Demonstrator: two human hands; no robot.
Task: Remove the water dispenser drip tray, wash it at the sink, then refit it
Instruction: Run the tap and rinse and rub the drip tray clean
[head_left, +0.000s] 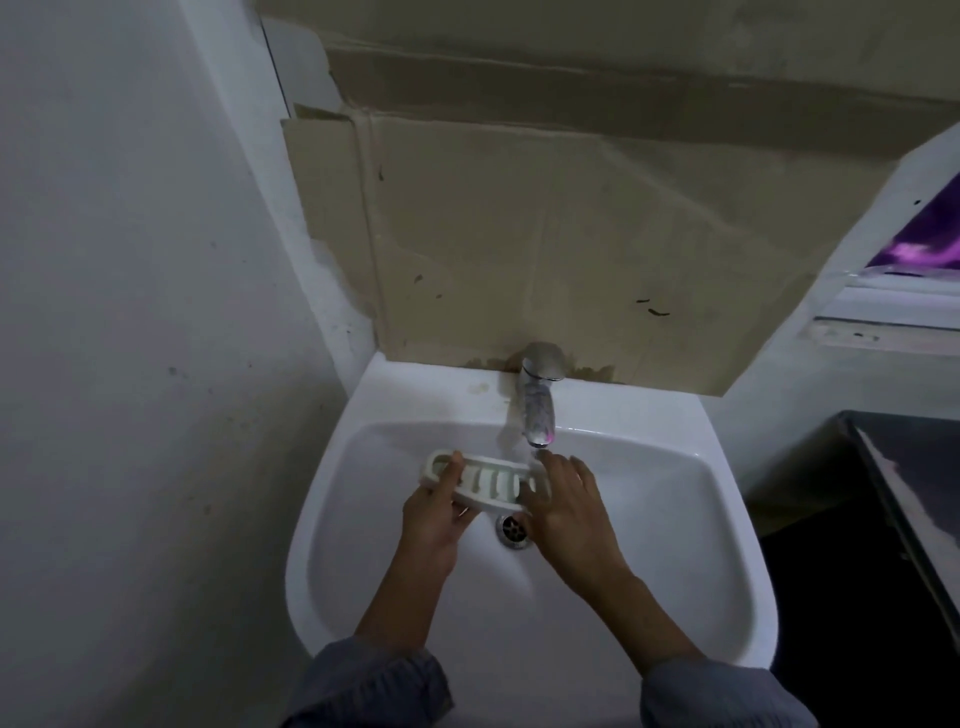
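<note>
- Now the sink (649, 545) has the tray (493, 480) held above its drain.
- Tray: long axis runs left to right, with its right end just under the tap (537, 400).
- Left grip (434, 514): clamped round the tray's left end.
- Right grip (566, 504): fingers straight and spread, touching the right end, and nearer the tap.
</note>
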